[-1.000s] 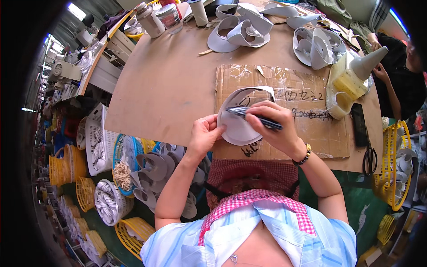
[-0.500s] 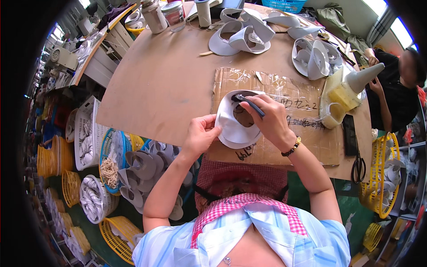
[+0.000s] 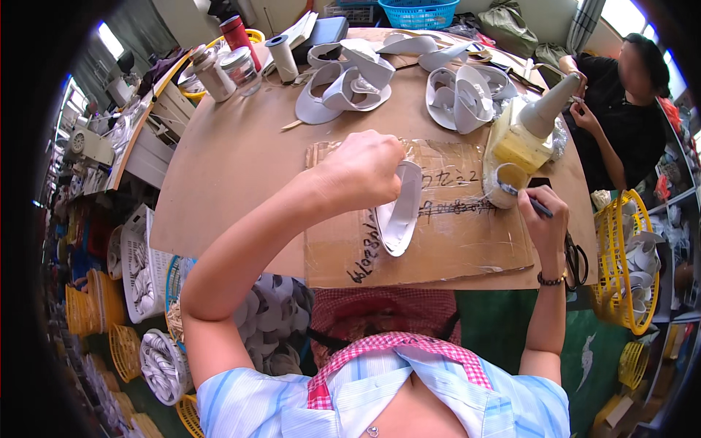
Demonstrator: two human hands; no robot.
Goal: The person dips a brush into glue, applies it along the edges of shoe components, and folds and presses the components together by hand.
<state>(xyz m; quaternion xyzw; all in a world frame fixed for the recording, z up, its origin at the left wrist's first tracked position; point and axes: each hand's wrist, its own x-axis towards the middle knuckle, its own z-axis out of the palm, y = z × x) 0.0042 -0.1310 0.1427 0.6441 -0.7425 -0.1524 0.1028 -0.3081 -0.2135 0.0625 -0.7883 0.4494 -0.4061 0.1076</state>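
Note:
My left hand (image 3: 363, 171), closed in a pinch, holds a white shoe upper (image 3: 409, 219) by its far end. The upper is tilted on edge over a piece of cardboard (image 3: 467, 248), its curved inner side showing. At the right, my right hand (image 3: 548, 219) is closed on a dark-handled brush (image 3: 539, 207). The brush's tip reaches into a small yellowed glue cup (image 3: 509, 179). Beside the cup stands a yellowish glue container (image 3: 520, 139) with a grey cone (image 3: 551, 106) tilted on it.
Several white uppers (image 3: 350, 87) lie at the table's far side, with more uppers (image 3: 464, 98) right of them. A jar (image 3: 241, 71), a red flask (image 3: 239, 42) and a thread spool (image 3: 281, 58) stand far left. Black scissors (image 3: 577, 259) lie right. Another person (image 3: 621, 102) sits beyond; baskets (image 3: 626, 263) flank the table.
My right hand has moved the brush from the upper to the glue cup. My left hand has turned the upper from facing up to on edge. The whole view has shifted.

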